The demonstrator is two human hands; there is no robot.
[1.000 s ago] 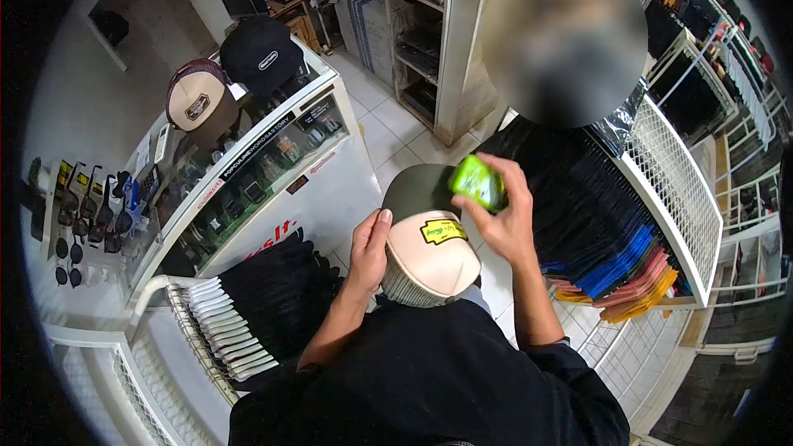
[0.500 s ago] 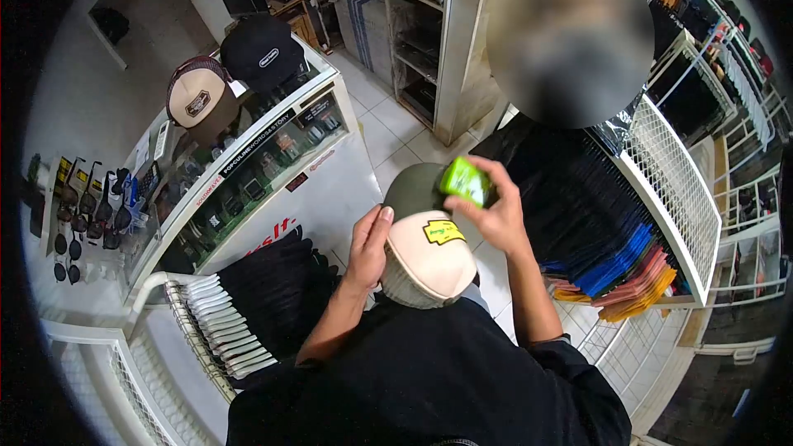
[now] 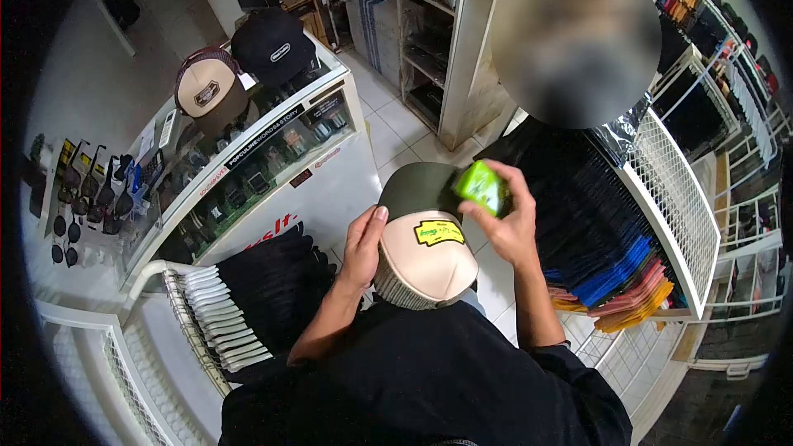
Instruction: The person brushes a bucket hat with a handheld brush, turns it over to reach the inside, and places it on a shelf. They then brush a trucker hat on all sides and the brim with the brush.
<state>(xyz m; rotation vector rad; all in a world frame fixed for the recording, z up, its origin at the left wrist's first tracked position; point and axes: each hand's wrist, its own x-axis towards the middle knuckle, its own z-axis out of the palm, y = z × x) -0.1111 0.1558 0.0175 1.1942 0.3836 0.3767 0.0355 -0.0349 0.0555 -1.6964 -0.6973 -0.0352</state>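
A trucker cap (image 3: 427,260) with a cream front, a yellow patch and a dark olive brim is held in front of my chest, brim pointing away. My left hand (image 3: 362,246) grips its left side, thumb up near where the brim meets the crown. In my right hand (image 3: 510,219) is a small bright green block with white markings (image 3: 483,187), pinched between thumb and fingers. That block sits right at the brim's right edge and overlaps it in this view. I cannot tell exactly what the green block is.
A glass display counter (image 3: 285,136) stands at left, with a black cap (image 3: 273,45) and a tan-and-brown cap (image 3: 206,91) on top. Sunglasses (image 3: 103,190) hang at far left. Clothes racks flank me: black garments (image 3: 273,289) left, dark and coloured ones (image 3: 615,272) right.
My right hand has shifted slightly right with the green block, which is tilted differently now. The cap has turned a little and moved slightly left in my left hand.
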